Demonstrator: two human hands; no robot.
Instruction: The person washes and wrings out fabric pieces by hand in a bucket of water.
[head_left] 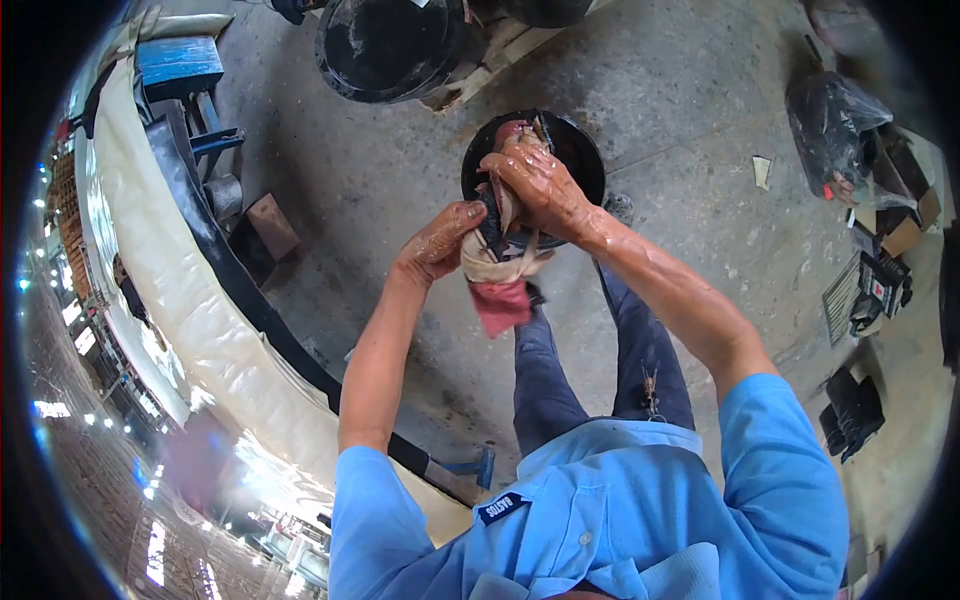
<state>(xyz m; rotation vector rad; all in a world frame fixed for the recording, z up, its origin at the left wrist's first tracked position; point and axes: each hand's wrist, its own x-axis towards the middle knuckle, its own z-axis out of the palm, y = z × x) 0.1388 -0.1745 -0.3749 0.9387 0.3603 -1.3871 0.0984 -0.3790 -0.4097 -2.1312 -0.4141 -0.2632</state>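
Observation:
Both hands grip a wet bundle of cloth strips [495, 262], coloured cream, black and red, over a round black basin [590, 150] on the floor. My left hand [442, 240] has its thumb and fingers closed on the left side of the bundle. Wrapped over its upper part is my right hand [540, 188], wet and shiny. A red end of cloth [500, 306] hangs below, toward my legs. More red and pale cloth shows above my right hand, inside the basin's outline. The fingers under the bundle are hidden.
A large black tub [385, 50] stands at the top. Cream sheeting [190, 290] runs down the left, near a blue stand [180, 62] and a brown box [272, 228]. At right lie a black plastic bag [835, 120], cardboard [900, 225] and dark items [852, 410].

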